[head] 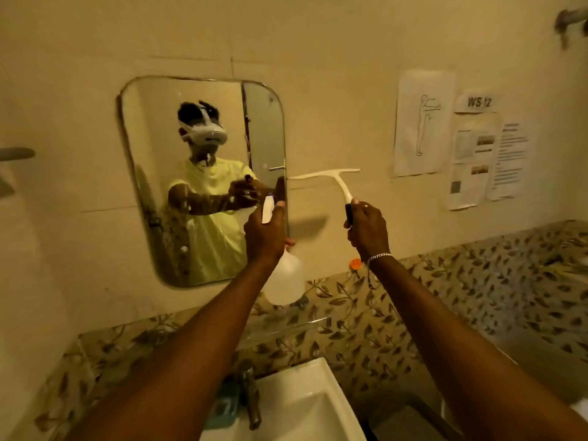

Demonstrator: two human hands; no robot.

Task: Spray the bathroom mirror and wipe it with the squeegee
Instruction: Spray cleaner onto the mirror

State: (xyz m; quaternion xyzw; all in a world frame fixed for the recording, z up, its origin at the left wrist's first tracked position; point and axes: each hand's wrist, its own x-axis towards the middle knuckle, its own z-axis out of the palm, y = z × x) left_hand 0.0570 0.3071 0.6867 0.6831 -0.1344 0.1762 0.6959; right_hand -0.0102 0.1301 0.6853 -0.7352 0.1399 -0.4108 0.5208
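"WS 12" — paper sign (478,102) on wall; other sheets unreadable.

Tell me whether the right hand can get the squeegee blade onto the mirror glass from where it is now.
Probably yes. The right hand grips the squeegee with its blade beside the mirror, just off its right edge. Nothing lies between them, though the left hand holds the spray bottle before the lower right corner.

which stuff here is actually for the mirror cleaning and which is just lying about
For the job:
- rounded rectangular wall mirror
- translucent white plastic spray bottle, held in the left hand
- white T-shaped squeegee with a blue grip, held in the right hand

Just there:
- white paper sheets taped to the wall
- metal tap
- white basin
- orange round sticker
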